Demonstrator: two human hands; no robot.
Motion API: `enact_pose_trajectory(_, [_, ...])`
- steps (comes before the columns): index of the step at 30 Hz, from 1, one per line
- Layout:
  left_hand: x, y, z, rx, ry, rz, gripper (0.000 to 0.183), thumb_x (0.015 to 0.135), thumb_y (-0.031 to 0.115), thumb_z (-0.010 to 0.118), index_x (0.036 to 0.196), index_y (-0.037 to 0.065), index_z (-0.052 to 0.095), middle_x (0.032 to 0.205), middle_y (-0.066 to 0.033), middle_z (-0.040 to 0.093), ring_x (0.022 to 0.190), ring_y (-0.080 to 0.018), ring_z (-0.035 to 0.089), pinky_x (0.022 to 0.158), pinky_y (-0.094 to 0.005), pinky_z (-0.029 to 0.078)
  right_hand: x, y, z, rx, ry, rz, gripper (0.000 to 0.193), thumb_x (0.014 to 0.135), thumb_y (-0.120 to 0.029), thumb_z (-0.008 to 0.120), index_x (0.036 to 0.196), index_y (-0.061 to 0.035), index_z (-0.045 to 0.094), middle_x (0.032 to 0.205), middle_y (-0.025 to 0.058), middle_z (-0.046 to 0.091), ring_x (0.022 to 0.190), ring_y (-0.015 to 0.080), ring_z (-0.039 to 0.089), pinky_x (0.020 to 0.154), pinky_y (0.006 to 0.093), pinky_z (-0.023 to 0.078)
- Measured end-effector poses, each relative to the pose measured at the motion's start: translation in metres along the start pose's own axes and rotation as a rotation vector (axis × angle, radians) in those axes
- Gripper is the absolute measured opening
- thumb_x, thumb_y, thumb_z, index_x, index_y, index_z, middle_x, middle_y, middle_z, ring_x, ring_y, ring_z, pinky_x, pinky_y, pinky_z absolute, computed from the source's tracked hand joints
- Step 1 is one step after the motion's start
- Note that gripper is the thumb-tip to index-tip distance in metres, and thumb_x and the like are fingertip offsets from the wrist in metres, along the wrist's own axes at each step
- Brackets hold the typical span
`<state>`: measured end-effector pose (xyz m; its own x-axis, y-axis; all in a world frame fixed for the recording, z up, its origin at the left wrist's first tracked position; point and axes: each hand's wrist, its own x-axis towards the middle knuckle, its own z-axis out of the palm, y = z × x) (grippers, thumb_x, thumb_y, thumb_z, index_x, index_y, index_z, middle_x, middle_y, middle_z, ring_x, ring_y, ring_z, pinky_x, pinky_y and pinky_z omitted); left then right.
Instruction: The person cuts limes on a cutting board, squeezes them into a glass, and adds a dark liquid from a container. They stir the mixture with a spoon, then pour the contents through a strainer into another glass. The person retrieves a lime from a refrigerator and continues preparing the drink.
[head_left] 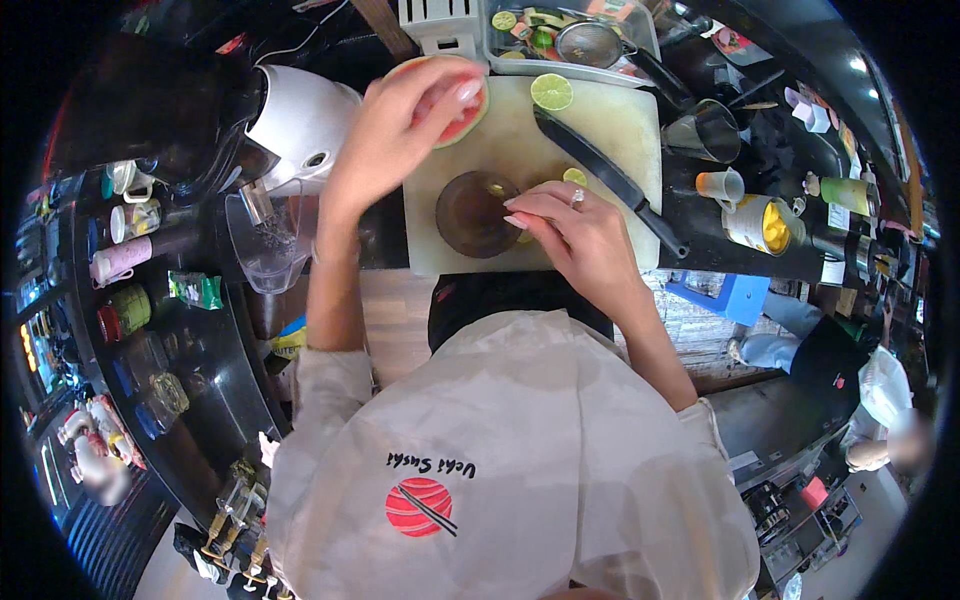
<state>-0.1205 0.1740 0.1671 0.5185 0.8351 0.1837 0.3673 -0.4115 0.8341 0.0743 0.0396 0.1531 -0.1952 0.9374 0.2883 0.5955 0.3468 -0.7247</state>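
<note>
My left hand is closed over a round cut piece of watermelon at the cutting board's far left corner. Its fingers curl across the red flesh and hide much of it. My right hand pinches thumb and fingers together at the right rim of a round dark glass; whatever is between the fingertips is too small to make out. The glass stands on the pale cutting board. A halved lime lies at the far side, and a smaller lime piece is beside my right hand.
A black-handled knife lies diagonally on the board, its handle past the right edge. Behind stands a clear tub of cut fruit with a strainer. A white appliance and clear jug are left. Another person is right.
</note>
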Motion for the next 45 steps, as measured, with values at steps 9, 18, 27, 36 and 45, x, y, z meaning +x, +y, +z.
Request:
enact_pose_trajectory(9, [-0.119, 0.004, 0.015, -0.078, 0.116, -0.124, 0.041, 0.090, 0.016, 0.066, 0.129, 0.008, 0.057, 0.134, -0.0152, 0.055, 0.122, -0.0297, 0.056, 0.095, -0.0374, 0.047, 0.017, -0.004, 0.018, -0.069, -0.260, 0.117, 0.016, 0.089, -0.018, 0.066, 0.096, -0.0070, 0.075, 0.083, 0.0158, 0.071, 0.072, 0.0341, 0.067, 0.066, 0.0427, 0.053])
enact_pose_trajectory(18, [-0.134, 0.010, 0.037, -0.040, 0.060, -0.154, 0.070, 0.066, 0.015, 0.089, 0.128, 0.012, 0.055, 0.142, -0.0174, 0.050, 0.128, -0.0363, 0.053, 0.103, -0.0450, 0.046, 0.008, -0.005, 0.032, 0.085, -0.228, 0.290, 0.017, 0.090, -0.018, 0.066, 0.094, -0.0046, 0.075, 0.087, 0.0159, 0.072, 0.079, 0.0361, 0.067, 0.073, 0.0445, 0.053])
enact_pose_trajectory(27, [-0.133, 0.007, 0.044, 0.061, 0.073, -0.150, 0.058, 0.071, 0.011, 0.084, 0.123, 0.010, 0.058, 0.139, -0.0164, 0.053, 0.122, -0.0371, 0.057, 0.099, -0.0441, 0.049, 0.012, -0.005, 0.026, 0.232, -0.224, 0.299, 0.017, 0.092, -0.012, 0.065, 0.100, 0.0001, 0.074, 0.095, 0.0139, 0.074, 0.077, 0.0257, 0.071, 0.069, 0.0315, 0.053])
enact_pose_trajectory(36, [-0.132, 0.009, 0.044, 0.101, 0.074, -0.147, 0.057, 0.071, 0.012, 0.084, 0.122, 0.009, 0.058, 0.139, -0.0164, 0.053, 0.122, -0.0377, 0.057, 0.098, -0.0437, 0.050, 0.015, -0.009, 0.016, 0.207, -0.066, 0.251, 0.014, 0.089, -0.015, 0.068, 0.096, -0.0039, 0.074, 0.079, 0.0161, 0.071, 0.065, 0.0292, 0.067, 0.063, 0.0376, 0.052])
enact_pose_trajectory(45, [-0.139, 0.014, 0.043, 0.094, 0.064, -0.157, 0.056, 0.072, 0.013, 0.084, 0.122, 0.010, 0.059, 0.138, -0.0161, 0.054, 0.121, -0.0373, 0.058, 0.098, -0.0438, 0.051, 0.010, -0.007, 0.015, -0.062, -0.125, 0.009, 0.013, 0.089, -0.016, 0.067, 0.092, -0.0039, 0.070, 0.080, 0.0140, 0.068, 0.070, 0.0334, 0.066, 0.063, 0.0404, 0.052])
